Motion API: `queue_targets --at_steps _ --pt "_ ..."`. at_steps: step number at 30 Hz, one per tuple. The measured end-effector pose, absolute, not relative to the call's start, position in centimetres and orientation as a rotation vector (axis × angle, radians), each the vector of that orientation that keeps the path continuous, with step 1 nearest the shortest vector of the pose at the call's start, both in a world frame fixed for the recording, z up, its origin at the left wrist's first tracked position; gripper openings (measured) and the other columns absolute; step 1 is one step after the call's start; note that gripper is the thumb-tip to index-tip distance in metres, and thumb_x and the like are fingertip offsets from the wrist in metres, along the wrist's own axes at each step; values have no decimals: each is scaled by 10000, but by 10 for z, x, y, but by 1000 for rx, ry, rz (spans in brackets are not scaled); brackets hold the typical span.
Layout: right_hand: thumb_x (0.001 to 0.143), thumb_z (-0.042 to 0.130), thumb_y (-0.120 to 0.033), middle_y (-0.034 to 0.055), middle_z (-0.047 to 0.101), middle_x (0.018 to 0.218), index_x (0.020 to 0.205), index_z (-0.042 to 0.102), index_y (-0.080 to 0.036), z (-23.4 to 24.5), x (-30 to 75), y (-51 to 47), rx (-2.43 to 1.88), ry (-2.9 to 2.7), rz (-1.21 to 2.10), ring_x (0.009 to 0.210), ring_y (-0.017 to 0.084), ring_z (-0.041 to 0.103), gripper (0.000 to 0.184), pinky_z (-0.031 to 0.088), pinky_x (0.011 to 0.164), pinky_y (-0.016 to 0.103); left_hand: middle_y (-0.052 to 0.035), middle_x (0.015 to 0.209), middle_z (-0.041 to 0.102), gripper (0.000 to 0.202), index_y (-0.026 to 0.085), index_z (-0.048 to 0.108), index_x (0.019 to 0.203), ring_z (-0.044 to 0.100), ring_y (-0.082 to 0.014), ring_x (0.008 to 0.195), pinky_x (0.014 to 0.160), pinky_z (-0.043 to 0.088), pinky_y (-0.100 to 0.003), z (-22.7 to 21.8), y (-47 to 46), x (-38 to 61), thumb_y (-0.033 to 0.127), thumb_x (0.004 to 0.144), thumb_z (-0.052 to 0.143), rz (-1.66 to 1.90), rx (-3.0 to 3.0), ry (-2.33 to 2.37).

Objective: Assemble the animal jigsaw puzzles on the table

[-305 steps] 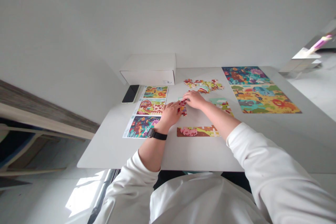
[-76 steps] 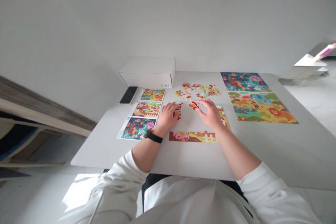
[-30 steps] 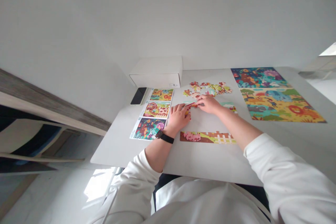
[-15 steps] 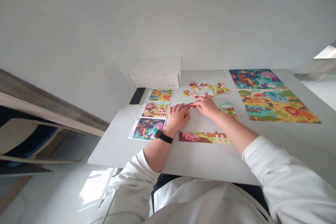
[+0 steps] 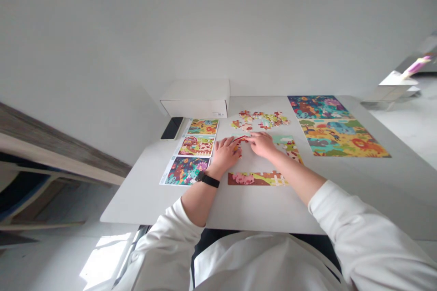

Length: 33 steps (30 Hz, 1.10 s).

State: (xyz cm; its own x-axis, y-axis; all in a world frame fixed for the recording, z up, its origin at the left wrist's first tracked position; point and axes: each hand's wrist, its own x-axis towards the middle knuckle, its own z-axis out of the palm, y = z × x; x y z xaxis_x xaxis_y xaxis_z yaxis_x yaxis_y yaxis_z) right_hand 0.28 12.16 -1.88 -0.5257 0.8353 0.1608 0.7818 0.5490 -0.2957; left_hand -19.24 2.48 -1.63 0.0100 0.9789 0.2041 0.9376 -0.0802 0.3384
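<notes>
My left hand [image 5: 226, 153], with a black watch [image 5: 208, 179] on its wrist, rests over jigsaw pieces with a red roof [image 5: 241, 138], its fingers stretched out. My right hand [image 5: 261, 144] meets the same pieces from the right, fingers closed at the roof's edge; the exact grip is partly hidden. A joined section with a green field and a red vehicle [image 5: 288, 142] lies under and beside my right forearm. Nearer me is a joined bottom strip [image 5: 251, 178] with a pink pig and a white fence. Loose puzzle pieces [image 5: 273, 119] lie scattered beyond my hands.
Left of my hands lies a picture sheet [image 5: 196, 145] with three scenes. A phone [image 5: 172, 128] and a white box [image 5: 198, 105] are behind it, near the wall. Two finished puzzles, a dark one [image 5: 317, 107] and a safari one [image 5: 341, 138], lie at the right.
The camera view has shifted, so the table appears slightly further left. Both hands stay at the red-roof pieces, with only small finger movement.
</notes>
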Motion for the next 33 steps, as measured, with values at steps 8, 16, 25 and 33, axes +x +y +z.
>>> queue_targets --at_steps 8,16,25,33 --pt "954 646 -238 90 786 1358 1309 817 -274 -9 66 164 -1468 -2217 164 1259 305 715 395 554 1132 474 -113 1573 639 426 260 668 1465 578 -298 1473 1258 427 -499 -18 33 -198 361 1063 570 817 1995 2033" --pt "983 673 -333 130 723 1430 1251 842 -317 -4 76 174 -1790 -2261 155 1343 381 635 316 514 1117 538 -112 1447 715 366 229 681 1393 633 -301 1375 1225 449 -482 -17 36 -198 328 1049 604 829 1949 2077" --pt "1010 661 -309 106 740 1426 1290 806 -286 -11 56 162 -1499 -2460 141 1359 345 631 317 470 1168 543 -104 1445 718 355 236 673 1390 619 -307 1389 1216 436 -481 -19 34 -197 348 1062 601 771 2019 2082" --pt "984 686 -263 115 717 1482 1245 786 -225 -5 55 174 -1419 -2564 222 1408 293 634 282 461 1211 433 -103 1447 717 351 244 680 1381 609 -321 1398 1216 427 -495 -22 36 -198 324 1045 621 804 2008 2069"
